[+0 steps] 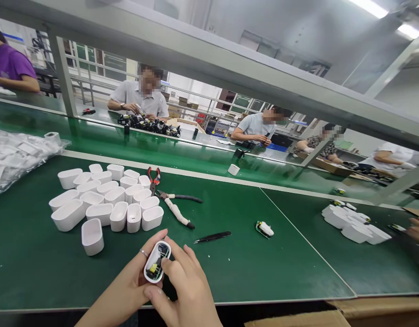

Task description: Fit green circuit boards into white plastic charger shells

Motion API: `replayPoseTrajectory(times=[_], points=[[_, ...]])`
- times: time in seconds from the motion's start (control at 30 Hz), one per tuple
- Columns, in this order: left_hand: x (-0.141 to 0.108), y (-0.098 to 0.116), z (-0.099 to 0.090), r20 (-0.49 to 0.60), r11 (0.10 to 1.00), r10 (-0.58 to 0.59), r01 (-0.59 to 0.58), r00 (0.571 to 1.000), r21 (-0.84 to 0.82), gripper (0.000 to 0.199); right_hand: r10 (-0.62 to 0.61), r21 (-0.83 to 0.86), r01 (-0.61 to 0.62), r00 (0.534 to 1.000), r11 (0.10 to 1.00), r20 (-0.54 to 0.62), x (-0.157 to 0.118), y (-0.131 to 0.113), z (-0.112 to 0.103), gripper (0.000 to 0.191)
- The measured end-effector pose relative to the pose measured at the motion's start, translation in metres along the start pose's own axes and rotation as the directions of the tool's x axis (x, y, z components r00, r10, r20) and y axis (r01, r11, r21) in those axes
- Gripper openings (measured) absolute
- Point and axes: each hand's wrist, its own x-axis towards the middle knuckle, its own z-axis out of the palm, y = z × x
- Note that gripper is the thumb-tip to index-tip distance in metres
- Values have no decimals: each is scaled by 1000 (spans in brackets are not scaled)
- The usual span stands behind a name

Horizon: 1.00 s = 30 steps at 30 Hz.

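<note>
A white oval housing [148, 268] with a circuit board and a yellow part inside is held over the table's front edge, its open end facing up. My left hand [136, 277] is wrapped round its left side, a ring on one finger. From the right, my right hand [185, 279] grips the same housing, one finger bent over the opening against the parts inside. Several empty white housings [92, 236] stand grouped at the left. Black tweezers [214, 237] lie beyond my hands, and a small board with a white part [265, 229] lies to their right.
White-handled pliers [175, 210] and red-handled pliers [154, 177] lie beside the housings. A plastic bag of white parts [22, 152] is at the far left. More white housings [354, 222] and another person's hand [417, 229] are at the right. Several people sit across the green table [298, 268].
</note>
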Motion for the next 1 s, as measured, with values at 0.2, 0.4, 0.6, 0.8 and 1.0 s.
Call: replayPoseTrajectory(times=[0.2,0.4,0.6,0.8,1.0], points=[[-6,3,-1,80,993,-101,96,992,61,81,288,320,-274,958,907,4,-14,-2,14,46],[-10,23,-9,-72,963,-73,89,995,255,58,198,74,-192,975,979,-97,-21,7,8,58],[-6,35,4,-231,945,-121,183,965,269,54,-83,-198,61,991,978,-107,-10,5,-7,39],[-3,29,12,-314,895,-47,179,948,408,52,-139,-304,103,985,947,-98,-8,3,-6,32],[-6,27,14,-297,715,142,110,944,690,48,-142,-280,100,981,955,-134,-14,5,0,34]])
